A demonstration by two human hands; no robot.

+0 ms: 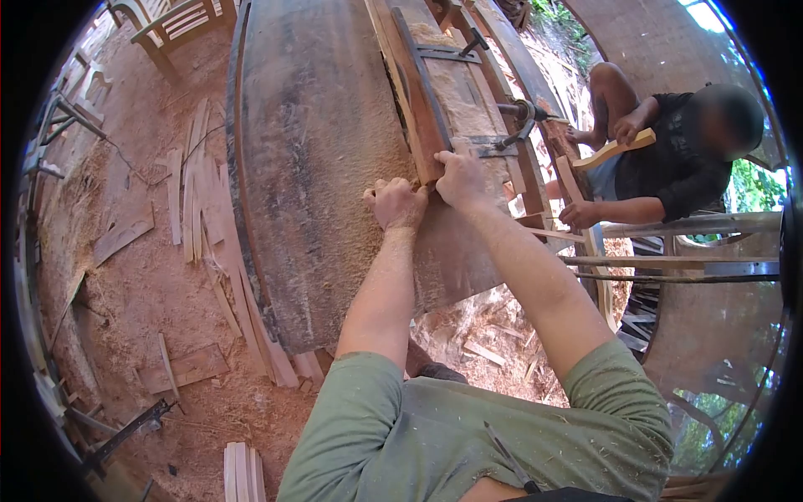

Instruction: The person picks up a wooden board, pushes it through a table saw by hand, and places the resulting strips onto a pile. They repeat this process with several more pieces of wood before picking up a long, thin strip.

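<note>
A reddish-brown board (424,125) lies lengthwise on the dusty worktable (314,167). At its near end, my left hand (396,203) has its fingers bent over the edge, gripping the board from the left side. My right hand (460,177) is closed on the same end from the right, the thumb and index finger pressed near the corner. A thin dark strip (416,63) runs along the board's right side. Just right of the board, metal clamps (452,53) lie across sawdust-covered wood.
Beyond the right side, a person (686,155) in dark clothes holds a curved wood piece (619,149). Long offcuts (196,184) lie on the sawdust-covered floor at the left. A wooden chair (180,25) stands at the upper left. Bundled strips (242,473) are at the bottom left.
</note>
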